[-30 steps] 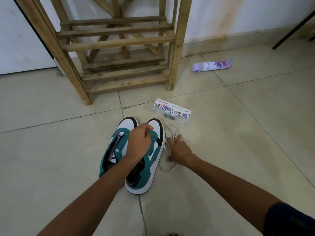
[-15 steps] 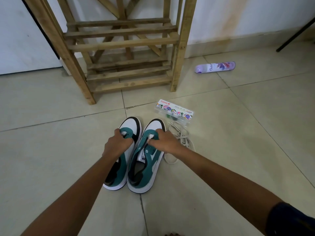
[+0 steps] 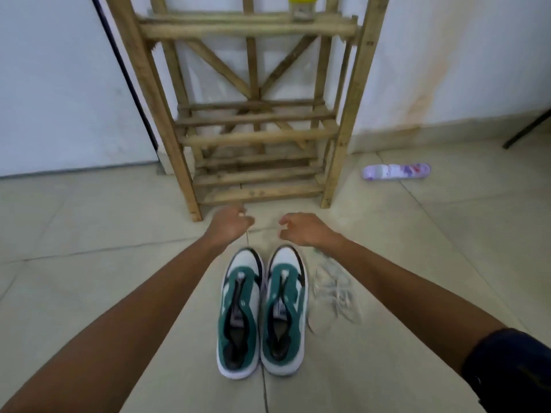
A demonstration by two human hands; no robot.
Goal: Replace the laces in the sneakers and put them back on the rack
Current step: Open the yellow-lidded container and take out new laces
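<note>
Two green, white and black sneakers stand side by side on the tiled floor, toes pointing at the rack: the left sneaker (image 3: 240, 317) and the right sneaker (image 3: 284, 311). I see no lace threaded in either one. A loose pile of white laces (image 3: 334, 293) lies just right of the right sneaker. My left hand (image 3: 229, 223) and my right hand (image 3: 302, 229) hover past the toes, apart from the shoes, fingers loosely curled and holding nothing. The wooden rack (image 3: 256, 135) stands straight ahead against the wall.
A jar with a yellow lid (image 3: 302, 7) sits on the rack's upper shelf. A purple spray can (image 3: 396, 171) lies on the floor right of the rack. A dark slanted leg (image 3: 524, 129) enters at the far right.
Both hands let go of the sneakers' tongues and moved forward toward the rack. The view tilted up, and the small printed box is out of sight.
</note>
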